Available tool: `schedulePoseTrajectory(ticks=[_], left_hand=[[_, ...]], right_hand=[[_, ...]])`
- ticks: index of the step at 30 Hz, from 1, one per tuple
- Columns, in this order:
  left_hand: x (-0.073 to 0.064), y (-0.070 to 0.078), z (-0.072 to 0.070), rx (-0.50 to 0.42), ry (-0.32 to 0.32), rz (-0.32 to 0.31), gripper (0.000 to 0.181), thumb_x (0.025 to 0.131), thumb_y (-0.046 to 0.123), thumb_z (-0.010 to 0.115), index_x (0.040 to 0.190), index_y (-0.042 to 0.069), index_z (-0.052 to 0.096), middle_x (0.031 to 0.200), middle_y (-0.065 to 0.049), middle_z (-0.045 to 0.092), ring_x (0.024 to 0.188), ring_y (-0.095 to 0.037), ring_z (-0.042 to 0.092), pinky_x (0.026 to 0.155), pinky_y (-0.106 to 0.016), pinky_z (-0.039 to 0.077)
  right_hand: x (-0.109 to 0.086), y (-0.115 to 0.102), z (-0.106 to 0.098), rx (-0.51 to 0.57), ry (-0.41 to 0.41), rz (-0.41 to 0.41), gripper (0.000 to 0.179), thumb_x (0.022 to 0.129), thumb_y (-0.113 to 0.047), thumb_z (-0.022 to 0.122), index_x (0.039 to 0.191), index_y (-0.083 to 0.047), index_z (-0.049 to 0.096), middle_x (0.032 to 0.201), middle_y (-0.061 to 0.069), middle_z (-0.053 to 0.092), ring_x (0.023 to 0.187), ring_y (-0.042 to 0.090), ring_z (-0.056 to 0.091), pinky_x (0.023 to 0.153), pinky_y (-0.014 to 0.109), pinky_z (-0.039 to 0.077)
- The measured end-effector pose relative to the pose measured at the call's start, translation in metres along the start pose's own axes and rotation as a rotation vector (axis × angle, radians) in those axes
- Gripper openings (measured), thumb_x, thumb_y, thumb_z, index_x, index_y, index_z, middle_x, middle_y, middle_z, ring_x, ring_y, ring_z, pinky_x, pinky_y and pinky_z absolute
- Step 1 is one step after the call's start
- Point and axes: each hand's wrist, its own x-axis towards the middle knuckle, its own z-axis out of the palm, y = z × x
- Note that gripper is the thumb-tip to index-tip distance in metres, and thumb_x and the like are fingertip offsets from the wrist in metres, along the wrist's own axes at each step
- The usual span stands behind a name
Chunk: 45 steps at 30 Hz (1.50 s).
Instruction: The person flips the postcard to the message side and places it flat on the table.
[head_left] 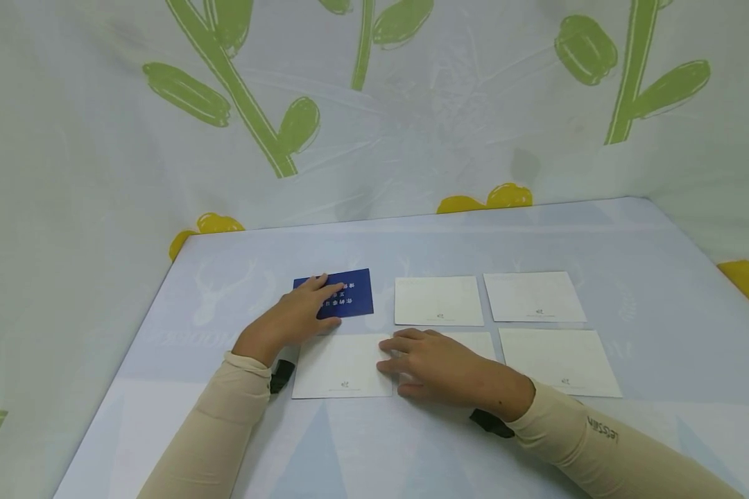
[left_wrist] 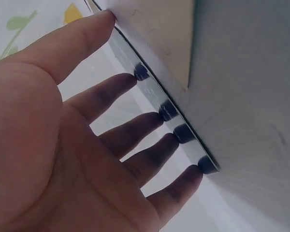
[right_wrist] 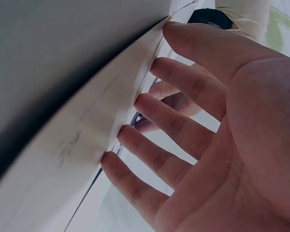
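Observation:
A dark blue card (head_left: 357,294) with pale printed characters lies at the upper left of a group of cards. My left hand (head_left: 293,312) rests on it with spread, nearly straight fingers; in the left wrist view the fingertips (left_wrist: 165,116) touch its glossy face. Below it lies a white card (head_left: 343,367) with a small printed mark. My right hand (head_left: 443,364) is over the front row, its fingertips at that card's right edge, and it partly covers another white card (head_left: 474,341). The right wrist view shows the fingers (right_wrist: 154,106) extended, tips against a white card's surface.
Two white cards, one in the back middle (head_left: 438,301) and one at back right (head_left: 535,296), lie face up. A further white card (head_left: 560,360) sits at front right, beside the right forearm. A leaf-patterned cloth (head_left: 412,138) hangs behind the table (head_left: 374,450).

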Motion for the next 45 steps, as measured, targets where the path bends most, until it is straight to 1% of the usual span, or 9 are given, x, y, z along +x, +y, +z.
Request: schedulePoseTrajectory(ticks=[4,7,12,16,22,25,37,45], left_hand=[[0.001,0.0,0.0,0.002,0.007,0.002,0.072,0.094,0.041,0.069,0.156,0.027,0.035,0.167,-0.012,0.022,0.15,-0.044,0.025,0.112,-0.066,0.032],[0.001,0.0,0.0,0.001,0.015,0.003,0.071,0.094,0.04,0.069,0.156,0.027,0.037,0.166,-0.013,0.024,0.149,-0.045,0.027,0.111,-0.067,0.033],[0.003,0.001,0.001,-0.004,0.014,-0.011,0.07,0.094,0.04,0.069,0.155,0.027,0.038,0.166,-0.012,0.025,0.148,-0.045,0.029,0.111,-0.067,0.034],[0.004,-0.001,0.002,-0.001,0.016,-0.017,0.069,0.094,0.04,0.069,0.155,0.027,0.039,0.165,-0.013,0.026,0.147,-0.046,0.031,0.11,-0.068,0.034],[0.005,-0.002,0.004,-0.006,0.021,-0.034,0.068,0.093,0.041,0.069,0.154,0.029,0.04,0.165,-0.011,0.027,0.145,-0.047,0.033,0.109,-0.068,0.036],[0.005,-0.001,0.003,-0.008,0.025,-0.033,0.068,0.093,0.041,0.07,0.153,0.029,0.041,0.165,-0.011,0.028,0.145,-0.047,0.034,0.109,-0.068,0.036],[0.004,-0.003,0.0,-0.006,0.036,-0.005,0.068,0.092,0.041,0.071,0.152,0.028,0.043,0.163,-0.011,0.031,0.146,-0.043,0.035,0.112,-0.065,0.035],[0.001,-0.004,-0.001,-0.015,0.05,0.011,0.067,0.092,0.041,0.072,0.151,0.027,0.044,0.162,-0.012,0.033,0.145,-0.042,0.037,0.113,-0.064,0.034]], right_hand=[[-0.002,0.003,-0.004,0.05,0.011,0.0,0.041,0.092,-0.034,0.071,0.132,-0.024,0.066,0.145,0.004,0.057,0.136,0.029,0.052,0.11,0.045,0.046],[-0.004,0.006,-0.01,0.095,0.044,0.018,0.043,0.092,-0.033,0.072,0.133,-0.023,0.065,0.146,0.005,0.055,0.136,0.028,0.051,0.11,0.045,0.046],[-0.003,0.009,-0.025,0.094,0.122,0.041,0.044,0.091,-0.032,0.073,0.133,-0.021,0.066,0.145,0.007,0.056,0.134,0.028,0.053,0.108,0.046,0.048],[0.006,0.013,-0.035,0.074,0.133,0.071,0.043,0.092,-0.033,0.072,0.134,-0.021,0.065,0.144,0.007,0.056,0.134,0.028,0.053,0.108,0.046,0.047],[0.023,0.019,-0.042,0.055,0.115,0.158,0.042,0.094,-0.034,0.07,0.133,-0.02,0.066,0.144,0.007,0.057,0.134,0.029,0.053,0.108,0.046,0.048],[0.031,0.022,-0.044,0.057,0.099,0.192,0.042,0.094,-0.034,0.07,0.134,-0.021,0.065,0.144,0.007,0.057,0.134,0.029,0.053,0.107,0.046,0.049],[0.07,0.038,-0.048,0.074,0.027,0.258,0.042,0.095,-0.03,0.069,0.134,-0.017,0.065,0.141,0.009,0.06,0.132,0.029,0.054,0.107,0.047,0.049],[0.085,0.041,-0.05,0.087,-0.039,0.265,0.045,0.094,-0.032,0.07,0.136,-0.016,0.063,0.143,0.009,0.059,0.134,0.029,0.053,0.109,0.049,0.047]])
